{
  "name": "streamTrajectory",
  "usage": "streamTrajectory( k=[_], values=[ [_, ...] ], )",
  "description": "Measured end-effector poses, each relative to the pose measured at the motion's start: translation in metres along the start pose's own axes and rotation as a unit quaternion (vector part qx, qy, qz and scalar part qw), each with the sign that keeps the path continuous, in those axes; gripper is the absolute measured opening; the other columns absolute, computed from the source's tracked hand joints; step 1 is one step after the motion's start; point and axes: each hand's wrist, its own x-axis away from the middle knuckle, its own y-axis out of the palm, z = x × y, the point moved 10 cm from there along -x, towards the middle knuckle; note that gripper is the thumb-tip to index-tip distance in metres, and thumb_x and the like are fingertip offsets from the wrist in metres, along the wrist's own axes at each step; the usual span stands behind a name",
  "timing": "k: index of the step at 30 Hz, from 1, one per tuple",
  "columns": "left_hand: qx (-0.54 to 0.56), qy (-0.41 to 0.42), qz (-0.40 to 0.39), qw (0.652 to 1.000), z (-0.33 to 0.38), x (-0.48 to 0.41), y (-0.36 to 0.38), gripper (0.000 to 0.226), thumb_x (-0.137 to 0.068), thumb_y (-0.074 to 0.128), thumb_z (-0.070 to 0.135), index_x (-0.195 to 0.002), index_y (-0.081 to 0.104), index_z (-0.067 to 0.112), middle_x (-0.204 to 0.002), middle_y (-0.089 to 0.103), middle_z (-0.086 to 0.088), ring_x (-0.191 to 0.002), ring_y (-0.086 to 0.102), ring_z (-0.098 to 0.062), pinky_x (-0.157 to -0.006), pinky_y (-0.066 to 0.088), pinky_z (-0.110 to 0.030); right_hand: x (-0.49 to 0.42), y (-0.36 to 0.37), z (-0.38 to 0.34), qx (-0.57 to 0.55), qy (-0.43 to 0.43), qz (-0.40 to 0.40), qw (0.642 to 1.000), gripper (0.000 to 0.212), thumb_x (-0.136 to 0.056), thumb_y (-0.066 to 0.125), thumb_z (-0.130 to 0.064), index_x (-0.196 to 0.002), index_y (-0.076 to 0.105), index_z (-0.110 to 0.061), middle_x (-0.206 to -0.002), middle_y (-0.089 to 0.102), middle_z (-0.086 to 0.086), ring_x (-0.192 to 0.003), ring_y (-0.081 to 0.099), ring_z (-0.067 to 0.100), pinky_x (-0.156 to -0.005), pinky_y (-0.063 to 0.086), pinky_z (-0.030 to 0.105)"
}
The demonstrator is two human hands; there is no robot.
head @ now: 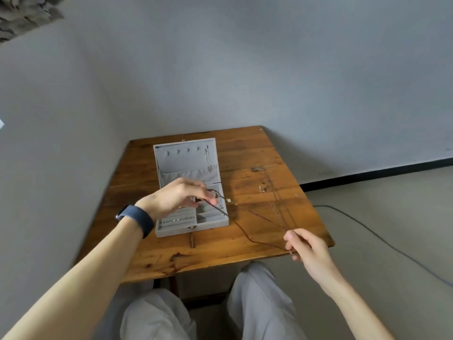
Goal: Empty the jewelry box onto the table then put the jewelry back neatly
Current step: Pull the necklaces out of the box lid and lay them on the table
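Holding necklace (255, 214) stretched: left hand (176, 195) pinches one end over box (171, 230), right hand (306, 246) pinches the other; keep it taut, move slowly so it won't knot

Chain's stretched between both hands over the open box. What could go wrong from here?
1. The necklace runs stretched from the left hand to the right hand; more pull may snag it on the jewelry box.
2. Its slack loop lies near the other chains on the table, so they may tangle.
3. The right hand is by the table's edge; a slip could drop it off.
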Motion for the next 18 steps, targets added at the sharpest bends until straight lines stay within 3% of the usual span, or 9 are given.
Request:
streamTrajectory(
  k=[2, 5, 7, 10, 13, 18],
  values=[
    [0.192, 0.017, -0.019, 0.981, -0.001, -0.006, 0.016, 0.026, -0.073, 0.071, 0.035, -0.074, 0.073, 0.009, -0.098, 0.072, -0.017, -0.108, 0.067, -0.032, -0.095, 0.051, -0.040, 0.011, -0.003, 0.011, -0.067, 0.031, -0.012, 0.997, 0.024, -0.100, 0.054, -0.034, -0.084, 0.070, -0.026, -0.087, 0.071, -0.006, -0.085, 0.067, 0.008, -0.072, 0.056, 0.025],
    [0.280, -0.002, -0.060, 0.958, -0.006, -0.021, 0.051, 0.019, -0.080, 0.068, 0.023, -0.068, 0.067, 0.008, -0.077, 0.061, -0.014, -0.091, 0.068, -0.035, -0.086, 0.056, -0.036, 0.023, -0.010, 0.026, -0.176, 0.082, 0.001, 0.981, 0.023, -0.102, 0.052, -0.030, -0.096, 0.067, -0.014, -0.103, 0.075, 0.007, -0.092, 0.071, 0.019, -0.075, 0.057, 0.035],
    [0.283, -0.017, -0.069, 0.956, -0.006, -0.034, 0.068, 0.009, -0.081, 0.069, 0.021, -0.078, 0.072, 0.013, -0.071, 0.053, -0.008, -0.077, 0.062, -0.029, -0.081, 0.056, -0.035, 0.032, -0.013, 0.034, -0.224, 0.105, 0.004, 0.969, 0.025, -0.102, 0.051, -0.026, -0.092, 0.060, -0.005, -0.097, 0.074, 0.016, -0.084, 0.070, 0.024, -0.071, 0.057, 0.033],
    [0.297, -0.035, -0.053, 0.953, -0.008, -0.054, 0.080, 0.027, -0.085, 0.066, 0.017, -0.110, 0.071, 0.010, -0.070, 0.050, -0.001, -0.068, 0.055, -0.019, -0.077, 0.053, -0.034, 0.047, -0.019, 0.047, -0.253, 0.126, 0.003, 0.959, 0.024, -0.101, 0.054, -0.023, -0.087, 0.059, -0.003, -0.085, 0.071, 0.015, -0.079, 0.066, 0.024, -0.069, 0.057, 0.031],
    [0.240, -0.049, -0.034, 0.969, -0.010, -0.074, 0.086, 0.022, -0.097, 0.055, 0.009, -0.114, 0.068, 0.009, -0.072, 0.056, 0.000, -0.069, 0.055, -0.016, -0.076, 0.052, -0.032, 0.061, -0.028, 0.064, -0.267, 0.139, 0.015, 0.954, 0.022, -0.096, 0.059, -0.021, -0.085, 0.063, -0.003, -0.084, 0.069, 0.014, -0.079, 0.064, 0.024, -0.070, 0.055, 0.031],
    [0.096, -0.061, -0.060, 0.992, -0.002, -0.096, 0.105, 0.031, -0.094, 0.054, -0.003, -0.115, 0.070, 0.015, -0.089, 0.070, -0.004, -0.080, 0.063, -0.018, -0.086, 0.054, -0.034, 0.076, -0.035, 0.089, -0.284, 0.152, 0.021, 0.946, 0.020, -0.080, 0.070, -0.027, -0.082, 0.073, -0.006, -0.088, 0.071, 0.015, -0.079, 0.065, 0.021, -0.070, 0.054, 0.027]
  ],
)
